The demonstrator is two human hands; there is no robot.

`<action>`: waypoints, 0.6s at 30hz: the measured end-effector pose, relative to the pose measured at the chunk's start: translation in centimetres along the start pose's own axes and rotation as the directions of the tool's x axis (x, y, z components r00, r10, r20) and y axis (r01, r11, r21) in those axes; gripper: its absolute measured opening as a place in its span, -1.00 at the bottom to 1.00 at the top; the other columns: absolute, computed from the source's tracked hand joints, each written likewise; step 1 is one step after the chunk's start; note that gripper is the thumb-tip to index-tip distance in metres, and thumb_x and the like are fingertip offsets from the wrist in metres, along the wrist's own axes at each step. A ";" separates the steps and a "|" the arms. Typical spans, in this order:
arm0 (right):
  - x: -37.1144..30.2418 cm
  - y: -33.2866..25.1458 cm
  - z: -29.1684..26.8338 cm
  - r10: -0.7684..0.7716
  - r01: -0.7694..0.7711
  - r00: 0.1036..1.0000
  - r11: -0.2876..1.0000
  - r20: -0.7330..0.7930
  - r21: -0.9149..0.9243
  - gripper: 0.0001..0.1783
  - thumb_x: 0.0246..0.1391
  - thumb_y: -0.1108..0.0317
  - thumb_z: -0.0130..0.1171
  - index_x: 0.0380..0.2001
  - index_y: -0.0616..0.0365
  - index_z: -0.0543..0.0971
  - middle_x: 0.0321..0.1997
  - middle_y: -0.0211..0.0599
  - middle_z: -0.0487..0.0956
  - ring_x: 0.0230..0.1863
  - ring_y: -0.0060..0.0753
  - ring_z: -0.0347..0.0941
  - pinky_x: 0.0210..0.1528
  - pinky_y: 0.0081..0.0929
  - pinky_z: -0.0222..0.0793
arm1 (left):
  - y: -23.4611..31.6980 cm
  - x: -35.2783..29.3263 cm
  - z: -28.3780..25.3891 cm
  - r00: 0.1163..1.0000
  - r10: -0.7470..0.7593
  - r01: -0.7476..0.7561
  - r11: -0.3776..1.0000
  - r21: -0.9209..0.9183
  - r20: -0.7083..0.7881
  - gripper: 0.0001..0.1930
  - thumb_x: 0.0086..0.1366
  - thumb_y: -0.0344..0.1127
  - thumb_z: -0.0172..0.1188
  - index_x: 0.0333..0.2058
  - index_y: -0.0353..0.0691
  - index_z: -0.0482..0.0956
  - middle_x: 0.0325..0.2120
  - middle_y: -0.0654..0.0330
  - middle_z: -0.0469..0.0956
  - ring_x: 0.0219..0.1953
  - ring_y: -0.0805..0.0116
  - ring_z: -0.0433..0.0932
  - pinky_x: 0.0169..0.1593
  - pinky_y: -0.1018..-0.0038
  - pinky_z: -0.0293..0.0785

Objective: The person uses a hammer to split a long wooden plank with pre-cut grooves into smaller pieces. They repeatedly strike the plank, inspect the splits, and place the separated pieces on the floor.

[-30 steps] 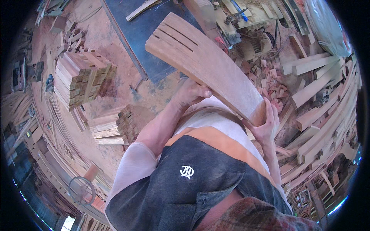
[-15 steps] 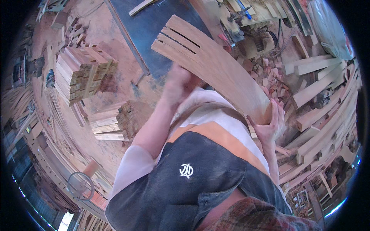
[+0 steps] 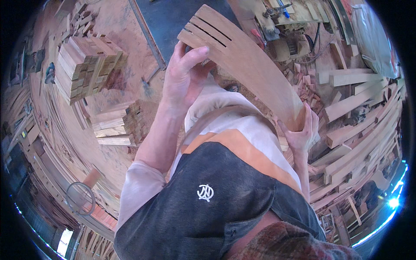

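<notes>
A broad, curved wooden board [image 3: 251, 65] is held up slantwise in front of my body. Long narrow slots split its far left end into prongs. My left hand [image 3: 185, 73] grips the near edge by that slotted end, thumb beside the prongs and fingers partly hidden beneath. At the lower right end my right hand [image 3: 302, 130] is closed around the board, its fingers along the outer edge and its thumb at the inner side.
Neat stacks of wooden blocks [image 3: 82, 71] and shorter pieces [image 3: 117, 125] stand on the dusty floor at left. A dark tabletop [image 3: 173, 21] lies ahead. Long timber planks [image 3: 359, 125] crowd the right, near scattered offcuts [image 3: 303, 84]. A workbench with tools [image 3: 299, 17] is at far right.
My left hand has come up from beneath the board to its slotted end and now grips the edge there. The board has shifted slightly away and tilted more steeply; my right hand keeps its hold.
</notes>
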State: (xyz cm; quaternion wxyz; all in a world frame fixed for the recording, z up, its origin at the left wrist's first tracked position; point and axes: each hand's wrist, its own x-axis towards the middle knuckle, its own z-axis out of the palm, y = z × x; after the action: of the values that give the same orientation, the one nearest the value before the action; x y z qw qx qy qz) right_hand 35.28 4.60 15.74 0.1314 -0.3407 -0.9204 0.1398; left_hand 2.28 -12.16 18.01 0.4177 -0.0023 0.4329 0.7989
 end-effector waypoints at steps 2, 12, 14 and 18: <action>0.0 0.0 0.1 -0.004 0.004 1.000 1.000 -0.004 -0.005 0.10 -0.40 0.11 0.76 0.30 0.13 0.49 0.16 -0.12 0.57 0.16 -0.01 0.49 0.22 -0.09 0.44 | 0.3 0.2 -0.1 0.997 -0.054 0.047 0.992 -0.116 -0.059 -0.48 0.50 0.00 0.12 0.27 -0.17 0.41 0.20 0.12 0.50 0.29 0.17 0.44 0.38 0.11 0.33; -0.5 0.1 0.4 -0.020 0.019 1.000 0.999 -0.019 -0.031 0.13 -0.41 0.06 0.77 0.32 0.10 0.49 0.17 -0.14 0.58 0.17 -0.04 0.49 0.23 -0.10 0.43 | 0.0 0.7 -0.6 0.996 -0.053 0.052 0.999 -0.011 -0.077 -0.52 0.38 -0.14 0.27 0.18 -0.22 0.45 0.09 0.12 0.53 0.15 0.24 0.52 0.24 0.10 0.46; -0.5 0.1 0.5 -0.023 0.022 1.000 0.999 -0.021 -0.038 0.12 -0.42 0.07 0.76 0.31 0.10 0.49 0.15 -0.15 0.58 0.16 -0.03 0.50 0.24 -0.08 0.42 | -0.3 0.6 -0.9 0.995 -0.063 0.062 0.998 -0.011 -0.078 -0.47 0.36 -0.22 0.27 0.24 -0.27 0.41 0.13 0.08 0.53 0.19 0.19 0.52 0.30 0.09 0.46; -0.4 0.0 0.5 -0.043 0.042 0.999 0.998 -0.033 -0.041 0.10 -0.45 0.11 0.74 0.28 0.11 0.50 0.12 -0.16 0.59 0.11 -0.02 0.51 0.23 -0.03 0.39 | -0.7 0.6 -1.4 0.995 -0.056 0.055 0.998 -0.020 -0.086 -0.46 0.33 -0.29 0.27 0.25 -0.28 0.39 0.12 0.08 0.52 0.18 0.20 0.53 0.32 0.08 0.46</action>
State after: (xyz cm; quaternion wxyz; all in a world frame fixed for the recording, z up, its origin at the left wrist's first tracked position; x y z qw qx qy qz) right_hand 35.39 4.25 15.18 0.1432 -0.3260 -0.9276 0.1127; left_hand 1.84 -12.48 16.46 0.4205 -0.0525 0.4434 0.7898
